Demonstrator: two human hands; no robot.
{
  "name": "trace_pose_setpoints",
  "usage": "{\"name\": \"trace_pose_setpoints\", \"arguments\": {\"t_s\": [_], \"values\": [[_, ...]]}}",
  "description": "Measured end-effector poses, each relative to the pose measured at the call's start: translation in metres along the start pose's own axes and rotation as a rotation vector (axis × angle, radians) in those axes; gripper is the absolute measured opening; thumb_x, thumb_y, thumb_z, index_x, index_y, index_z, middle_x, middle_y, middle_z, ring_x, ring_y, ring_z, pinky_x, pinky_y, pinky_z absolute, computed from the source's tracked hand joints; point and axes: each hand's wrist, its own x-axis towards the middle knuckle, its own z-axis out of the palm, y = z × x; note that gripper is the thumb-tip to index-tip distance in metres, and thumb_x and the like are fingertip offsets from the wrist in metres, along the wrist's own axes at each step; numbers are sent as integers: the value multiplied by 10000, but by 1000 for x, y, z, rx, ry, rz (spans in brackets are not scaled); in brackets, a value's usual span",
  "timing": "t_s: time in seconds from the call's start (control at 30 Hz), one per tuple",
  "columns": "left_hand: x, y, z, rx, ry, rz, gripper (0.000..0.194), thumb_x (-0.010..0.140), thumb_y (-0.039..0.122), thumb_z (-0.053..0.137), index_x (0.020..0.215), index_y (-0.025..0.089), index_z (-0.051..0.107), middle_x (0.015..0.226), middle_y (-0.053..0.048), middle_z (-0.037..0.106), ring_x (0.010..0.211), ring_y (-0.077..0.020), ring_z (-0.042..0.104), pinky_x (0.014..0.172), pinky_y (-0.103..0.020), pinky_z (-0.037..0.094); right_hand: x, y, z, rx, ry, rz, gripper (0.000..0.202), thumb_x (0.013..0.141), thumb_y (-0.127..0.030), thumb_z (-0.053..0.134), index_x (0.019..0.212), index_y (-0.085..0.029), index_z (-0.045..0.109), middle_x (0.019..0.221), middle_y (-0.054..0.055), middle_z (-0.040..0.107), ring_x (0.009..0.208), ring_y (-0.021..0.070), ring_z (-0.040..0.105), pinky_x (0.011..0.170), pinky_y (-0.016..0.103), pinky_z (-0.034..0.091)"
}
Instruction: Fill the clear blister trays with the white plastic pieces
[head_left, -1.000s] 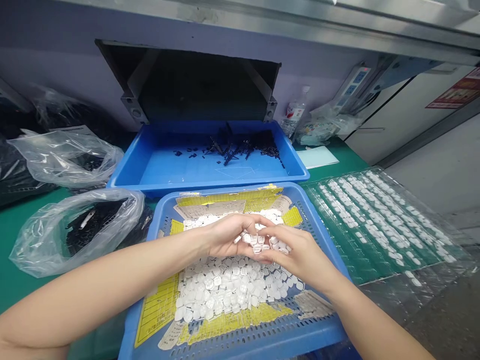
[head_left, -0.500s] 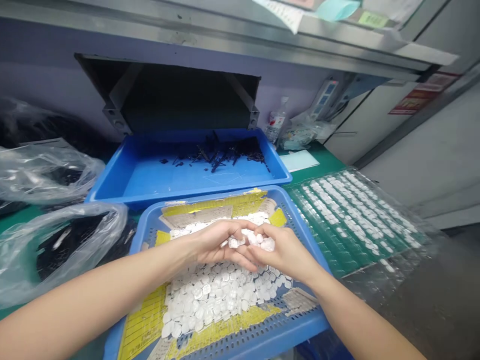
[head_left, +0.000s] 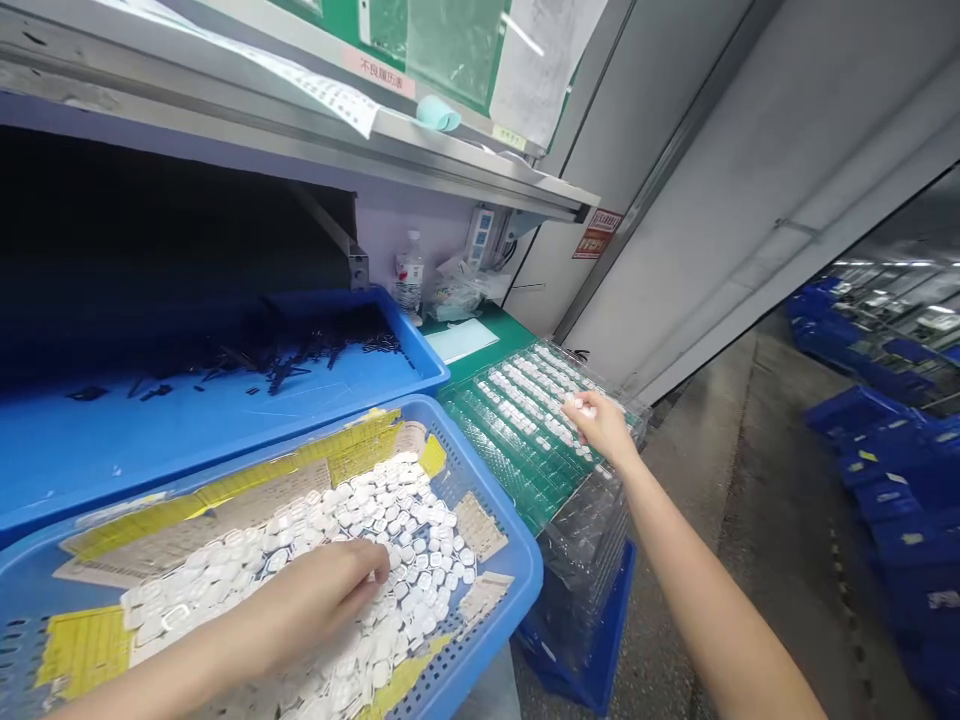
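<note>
So the left hand point(head_left: 322, 590) is down in the near blue basket point(head_left: 517, 560), fingers curled and pinching at the pile of white parts point(head_left: 375, 520), right in the thick of it. The right hand point(head_left: 600, 425) is stretched way out over the clear blister tray point(head_left: 517, 420) on the right, fingertips closed on what looks like one or a few white pieces point(head_left: 583, 406), held just above the tray's far rows. The hands are well apart, with the basket's right rim and the tray's near edge between them.

The tray sits just beside the basket, on a stack of more clear trays hanging at the bench's corner, so past its right edge it's just floor. Behind the basket is a second blue bin point(head_left: 225, 410) with black scraps point(head_left: 300, 350), touching or nearly. A low shelf point(head_left: 450, 140) runs overhead, a bottle point(head_left: 409, 275) stands at the back wall, and there's open room above the tray.
</note>
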Motion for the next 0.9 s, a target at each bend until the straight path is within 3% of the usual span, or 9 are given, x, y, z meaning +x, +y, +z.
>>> {"name": "trace_pose_setpoints", "arguments": {"t_s": [0.07,0.17,0.27,0.43,0.57,0.67,0.77,0.8,0.9], "values": [[2,-3,5,105,-11,22,269,774,247,251,714,196,507,752,-43,550,644,-170,494,557,-263,336,4,26,-2,-122,-66,29,145,662,-286,543,725,-165,492,479,-56,469,334,88,428,444,256,389],[3,-7,4,196,-6,-22,254,763,238,265,743,198,515,800,-50,555,646,-174,512,543,-263,343,5,46,2,-256,-185,15,161,664,-213,567,808,-149,533,658,-11,562,493,97,507,552,271,423],[3,-9,-1,241,25,-79,225,746,272,315,776,200,526,821,-53,558,674,-188,527,552,-271,357,4,51,4,-351,-261,-26,214,678,-174,563,888,-144,536,785,24,581,676,119,533,673,303,419],[1,-7,-10,282,81,-95,217,718,324,405,836,194,533,855,-76,540,705,-215,528,588,-303,380,2,53,-1,-429,-335,-83,182,663,-130,521,838,-148,567,817,75,601,698,157,553,667,301,417],[0,-2,-14,339,57,-137,383,636,339,543,984,182,513,987,-131,513,906,-297,482,707,-398,400,2,50,-9,-444,-339,-107,142,661,-139,475,732,-187,589,802,97,618,718,206,568,639,313,422],[1,-1,-10,375,-61,-241,810,478,331,688,1207,218,354,1278,-184,310,1170,-393,218,833,-562,283,-3,26,-14,-417,-306,-135,158,695,-193,450,763,-170,590,840,116,612,753,230,563,672,360,424],[3,1,-1,368,-203,-297,1024,406,324,735,1285,227,219,1362,-197,74,1200,-444,3,803,-652,219,-25,-23,-8,-316,-291,-202,243,762,-305,404,911,-192,559,933,82,591,838,196,550,744,346,426],[3,2,1,375,-223,-292,1042,392,308,745,1287,228,216,1362,-199,64,1194,-455,3,788,-653,239,-37,-43,-1,-244,-324,-226,259,773,-337,395,942,-210,545,935,58,591,834,169,554,736,315,440],[3,9,4,429,-237,-269,1036,370,244,761,1276,211,258,1324,-234,188,1163,-477,139,752,-608,326,-77,-96,34,164,-648,-241,276,765,-344,434,980,-196,524,934,47,587,824,140,556,719,288,457]]}}
